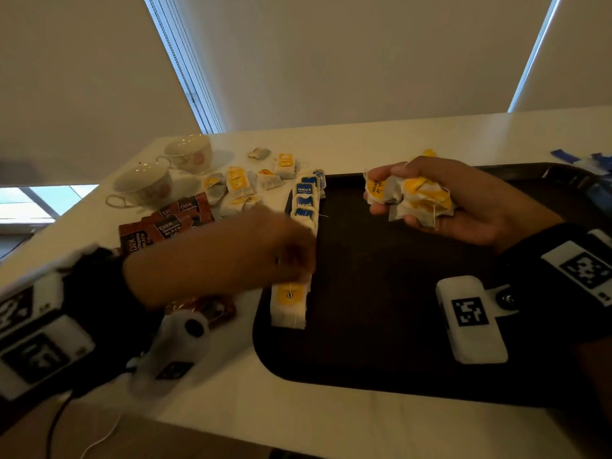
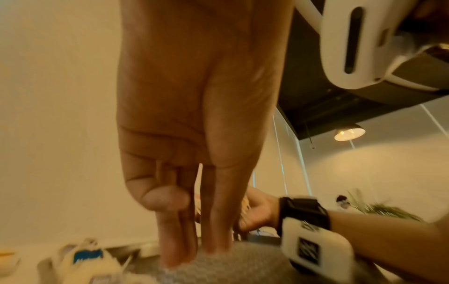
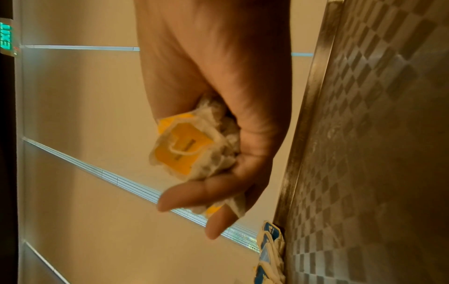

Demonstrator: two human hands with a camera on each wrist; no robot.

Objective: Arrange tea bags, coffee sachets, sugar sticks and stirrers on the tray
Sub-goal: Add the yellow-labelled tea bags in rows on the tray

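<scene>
Lining the tray's left edge, a row of tea bags runs blue-tagged far, yellow-tagged near. My left hand reaches over that row, fingers straight on the tray — whether it holds anything, I cannot tell. My right hand cups a yellow-tagged bunch. Coffee sachets and two cups sit left on the white bench.

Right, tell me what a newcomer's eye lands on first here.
Most striking is the right hand, raised over the dark tray and gripping a crumpled bunch of yellow-tagged tea bags. Next comes the neat row of tea bags along the tray's left edge, blue tags farther back and a yellow tag nearest, where the left hand is reaching. Two teacups stand on the counter beyond.
</scene>
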